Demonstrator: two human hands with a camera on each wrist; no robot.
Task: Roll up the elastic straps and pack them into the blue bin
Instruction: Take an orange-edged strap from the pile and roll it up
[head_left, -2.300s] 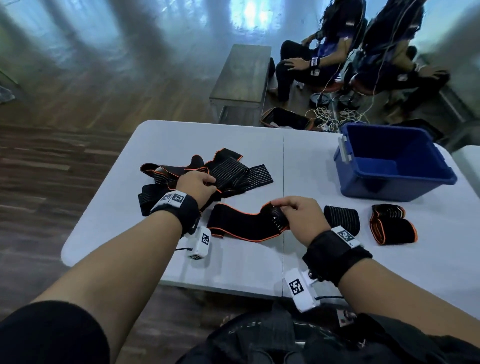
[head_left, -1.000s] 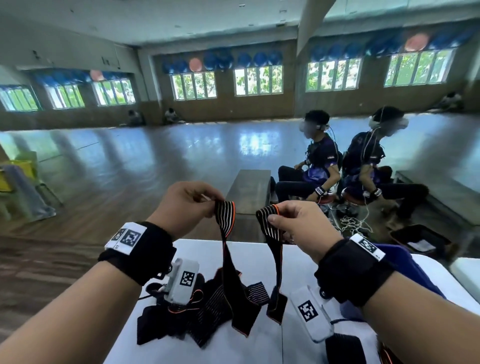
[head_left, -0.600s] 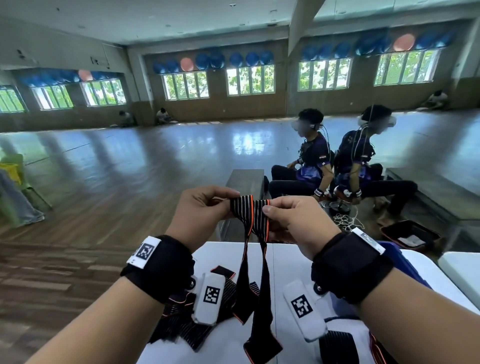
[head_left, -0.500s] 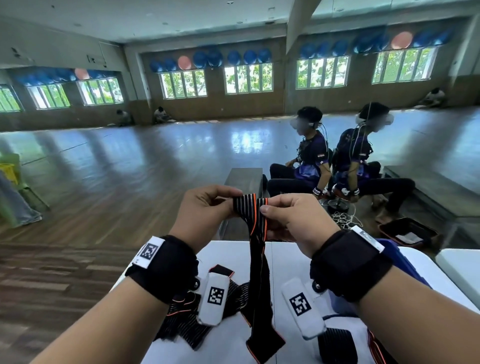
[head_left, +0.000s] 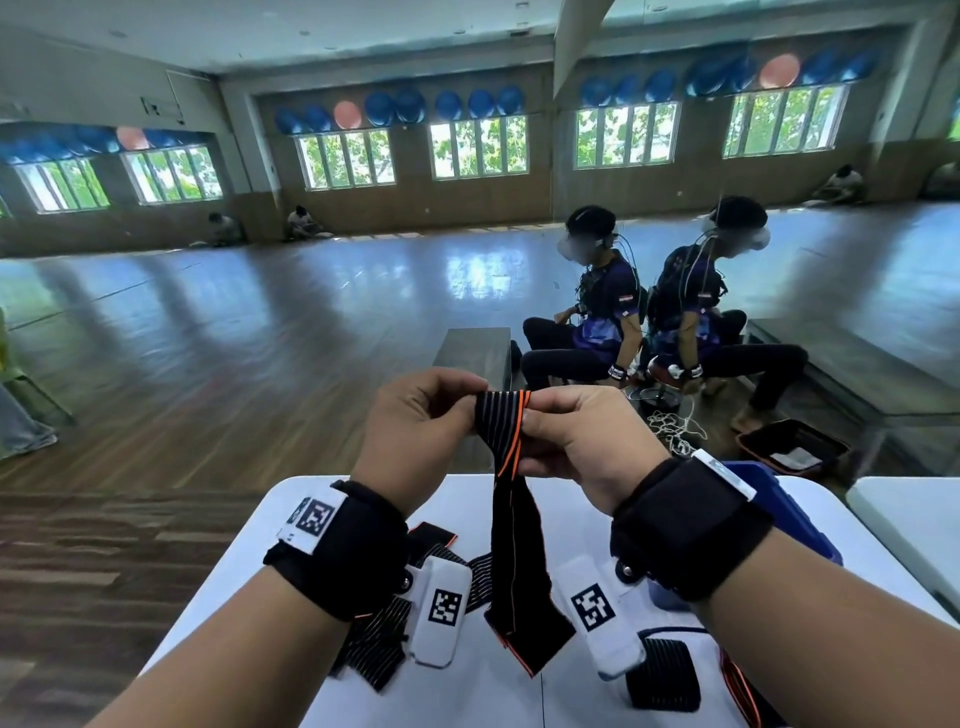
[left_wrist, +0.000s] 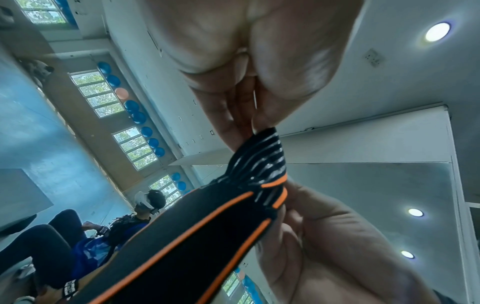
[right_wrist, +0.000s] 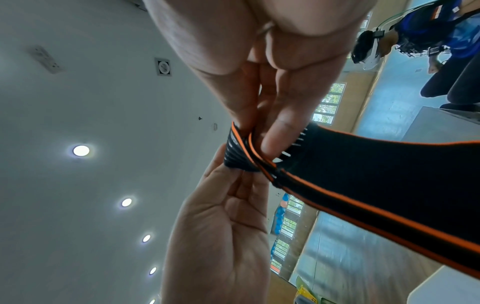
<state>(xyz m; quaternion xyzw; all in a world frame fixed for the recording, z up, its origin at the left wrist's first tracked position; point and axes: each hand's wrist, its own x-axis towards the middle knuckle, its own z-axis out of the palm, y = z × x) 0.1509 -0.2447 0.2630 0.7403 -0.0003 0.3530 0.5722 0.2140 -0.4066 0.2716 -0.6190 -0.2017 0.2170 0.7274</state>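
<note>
two hands: both raised above the white folding table (head_left: 524, 696), meeting at the top end of one elastic strap (head_left: 514, 551)
left hand (head_left: 415, 436): thumb and fingertips pinched narrow on the striped end of the strap; the same pinch shows in the left wrist view (left_wrist: 246, 107)
right hand (head_left: 582, 447): thumb on the near face, fingers behind, pinching the orange-edged end just beside the left hand's grip; also seen in the right wrist view (right_wrist: 262, 86)
elastic strap: black with orange edging, its striped end bunched between the two hands, the rest hanging straight down, its lower end just above or on the table, cannot tell which
loose straps (head_left: 374, 639): black striped pile on the table below the left wrist
rolled strap (head_left: 662, 675): lies on the table below the right wrist
blue bin (head_left: 779, 509): on the table's right side, mostly hidden behind the right wrist band
background: two seated people (head_left: 597, 322) beyond the table on a wooden floor
</note>
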